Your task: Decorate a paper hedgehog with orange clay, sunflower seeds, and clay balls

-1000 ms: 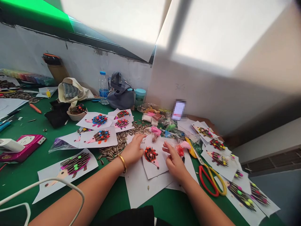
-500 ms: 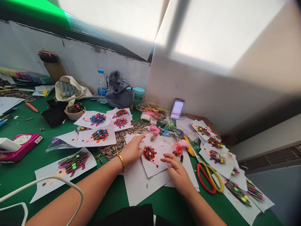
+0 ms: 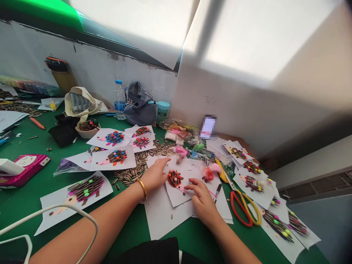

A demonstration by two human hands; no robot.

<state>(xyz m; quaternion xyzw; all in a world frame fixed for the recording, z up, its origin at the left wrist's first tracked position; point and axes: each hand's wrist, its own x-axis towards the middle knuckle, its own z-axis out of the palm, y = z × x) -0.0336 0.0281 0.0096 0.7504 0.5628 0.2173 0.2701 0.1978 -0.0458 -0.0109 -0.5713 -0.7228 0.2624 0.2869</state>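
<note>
A hedgehog picture [image 3: 175,179] lies on a small white card [image 3: 176,200], its orange body stuck with sunflower seeds and small coloured balls, its pink snout pointing down right. At the card's left edge rests my left hand [image 3: 156,177], fingers stretched and holding nothing that I can see. My right hand [image 3: 202,201] is over the card's right side, fingers apart and slightly bent, the fingertips beside the snout. Whether they touch it I cannot tell. A black pen [image 3: 218,191] lies to the right of that hand, on larger white sheets [image 3: 162,223].
Sunflower seeds [image 3: 134,170] are heaped behind my left wrist. Red-and-yellow scissors [image 3: 242,205] lie at the right, near several finished hedgehog cards [image 3: 254,183]. Bagged clay [image 3: 209,172] sits behind my right hand. A white cable [image 3: 68,206] loops across the lower left.
My right hand has moved a little left, its fingertips now near the snout. More of the black pen shows behind it. My left hand has stayed in place.
</note>
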